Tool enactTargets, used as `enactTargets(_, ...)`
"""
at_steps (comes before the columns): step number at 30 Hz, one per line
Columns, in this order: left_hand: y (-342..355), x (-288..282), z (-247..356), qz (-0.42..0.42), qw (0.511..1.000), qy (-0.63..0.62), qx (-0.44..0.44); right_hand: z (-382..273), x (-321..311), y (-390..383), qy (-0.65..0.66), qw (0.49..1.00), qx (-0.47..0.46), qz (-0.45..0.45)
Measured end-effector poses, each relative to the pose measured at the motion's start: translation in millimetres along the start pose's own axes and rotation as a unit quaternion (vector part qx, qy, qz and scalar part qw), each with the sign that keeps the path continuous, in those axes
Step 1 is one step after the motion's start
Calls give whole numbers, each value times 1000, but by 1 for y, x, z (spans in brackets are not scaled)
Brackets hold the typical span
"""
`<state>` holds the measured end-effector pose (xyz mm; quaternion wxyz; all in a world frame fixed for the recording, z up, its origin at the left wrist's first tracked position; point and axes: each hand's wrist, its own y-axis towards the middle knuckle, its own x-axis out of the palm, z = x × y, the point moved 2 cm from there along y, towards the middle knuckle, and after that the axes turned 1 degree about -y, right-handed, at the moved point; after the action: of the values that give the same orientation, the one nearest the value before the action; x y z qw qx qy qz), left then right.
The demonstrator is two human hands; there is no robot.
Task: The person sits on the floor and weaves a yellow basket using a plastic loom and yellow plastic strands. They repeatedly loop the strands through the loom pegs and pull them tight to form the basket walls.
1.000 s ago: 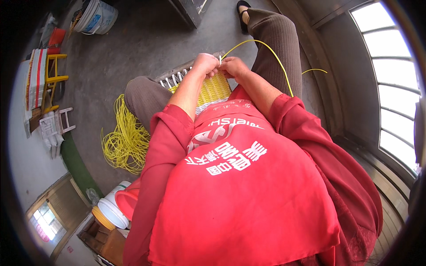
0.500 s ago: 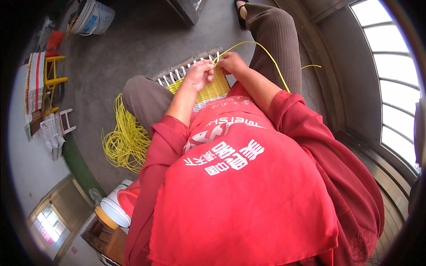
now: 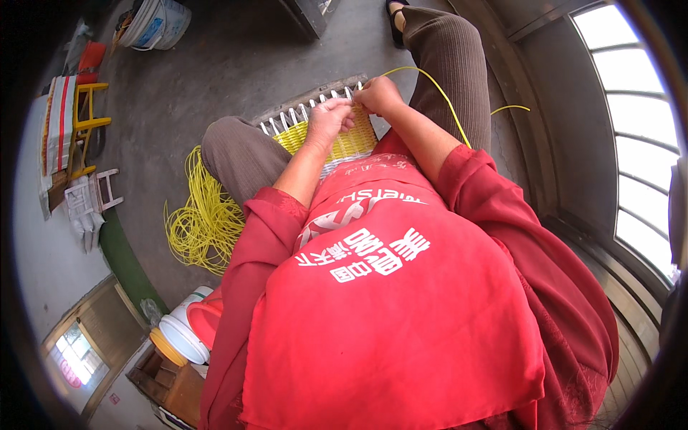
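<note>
A yellow and white woven panel point(image 3: 351, 141) lies between my knees, with a row of white upright strips point(image 3: 293, 117) standing along its far edge. My right hand point(image 3: 380, 96) is closed at the panel's far right corner, pinching a yellow cord point(image 3: 446, 99). From there the cord arches right over my thigh and drops beside my sleeve. My left hand point(image 3: 330, 122) hovers over the weave just left of the right hand, its fingers curled in. Whatever those left fingertips hold is hidden. The two hands nearly touch.
A loose heap of yellow cord point(image 3: 204, 218) rests on the floor beside my left knee. A grey board point(image 3: 315, 98) backs the panel. Buckets point(image 3: 161, 25), a yellow stool point(image 3: 92, 122) and basins point(image 3: 183, 338) stand to the left; a barred window point(image 3: 638, 122) is at right.
My left fingers have drawn back from the strips toward the weave. The right hand has shifted slightly right, and the cord's visible arch is shorter.
</note>
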<state>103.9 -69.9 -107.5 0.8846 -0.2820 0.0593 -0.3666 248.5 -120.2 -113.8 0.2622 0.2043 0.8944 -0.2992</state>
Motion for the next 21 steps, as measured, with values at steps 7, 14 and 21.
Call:
enactTargets(7, 8, -8, 15, 11, 992, -33, -118, -20, 5, -47, -65, 926, -368, 61)
enactTargets(14, 9, -27, 8, 84, 996, -29, 26, -13, 8, -47, 31, 970, -241, -7)
enactTargets(21, -68, 4, 43, -171, 949, 179, 194, -9, -1, -30, 314, 931, 89, -162)
